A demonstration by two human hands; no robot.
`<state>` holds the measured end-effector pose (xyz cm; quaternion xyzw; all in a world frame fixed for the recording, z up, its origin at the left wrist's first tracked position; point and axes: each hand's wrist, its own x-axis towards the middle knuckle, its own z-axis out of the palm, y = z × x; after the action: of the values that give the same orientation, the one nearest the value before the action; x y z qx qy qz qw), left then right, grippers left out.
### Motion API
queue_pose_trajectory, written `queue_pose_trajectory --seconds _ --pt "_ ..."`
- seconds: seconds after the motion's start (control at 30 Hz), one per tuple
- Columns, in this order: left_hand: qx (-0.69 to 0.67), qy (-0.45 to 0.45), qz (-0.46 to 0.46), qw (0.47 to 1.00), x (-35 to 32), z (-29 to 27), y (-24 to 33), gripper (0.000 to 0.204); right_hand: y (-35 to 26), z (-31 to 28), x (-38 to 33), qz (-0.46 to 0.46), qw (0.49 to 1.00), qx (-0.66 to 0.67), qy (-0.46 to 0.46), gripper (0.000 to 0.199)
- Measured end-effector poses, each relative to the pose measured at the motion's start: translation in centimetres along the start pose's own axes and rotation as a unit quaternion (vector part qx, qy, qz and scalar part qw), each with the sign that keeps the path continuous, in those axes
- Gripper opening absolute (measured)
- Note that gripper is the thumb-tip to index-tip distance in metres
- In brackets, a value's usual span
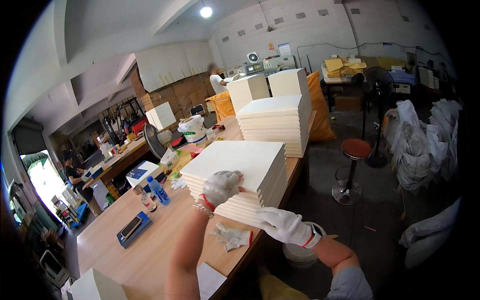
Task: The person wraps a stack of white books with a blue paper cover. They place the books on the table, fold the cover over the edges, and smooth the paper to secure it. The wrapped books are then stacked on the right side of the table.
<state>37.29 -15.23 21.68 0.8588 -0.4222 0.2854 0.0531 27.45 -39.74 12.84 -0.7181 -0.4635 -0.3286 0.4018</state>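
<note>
A tall stack of thick white paper blocks [235,157] stands at the wooden table's near right edge, its sides ridged in layers. My left hand [221,188], in a white glove with a red cuff, lies against the stack's near side with fingers bent over an upper block's edge. At the lower near corner, my right hand [284,225], gloved alike, is closed on the blocks; its fingertips are partly hidden. A bracelet circles my left wrist and a watch [314,237] my right. A loose white glove [231,236] lies on the table just below the stack.
More paper stacks [274,120] stand behind. On the table [170,230] are a phone [131,227] on a blue box, two bottles [158,190] and a white bucket [192,129]. A red stool [356,149], fan [378,85] and pale sacks [417,145] stand right. Two people work farther off.
</note>
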Motion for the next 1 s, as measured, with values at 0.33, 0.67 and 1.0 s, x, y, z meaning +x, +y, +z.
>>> queue_pose_trajectory --seconds 0.33,0.67,1.0 --pt "0.191 -0.067 -0.035 0.979 1.0 1.2 1.5 0.088 2.0 -2.7 -1.3 0.06 0.997 0.035 -0.018 0.028" --pt "0.116 -0.132 -0.281 0.943 4.4 0.4 3.8 0.117 3.6 -3.4 0.2 0.086 0.994 0.066 0.002 0.025" --pt "0.07 -0.112 -0.344 0.93 4.0 1.4 3.5 0.109 11.0 -2.8 5.2 0.155 0.978 0.084 -0.112 0.04"
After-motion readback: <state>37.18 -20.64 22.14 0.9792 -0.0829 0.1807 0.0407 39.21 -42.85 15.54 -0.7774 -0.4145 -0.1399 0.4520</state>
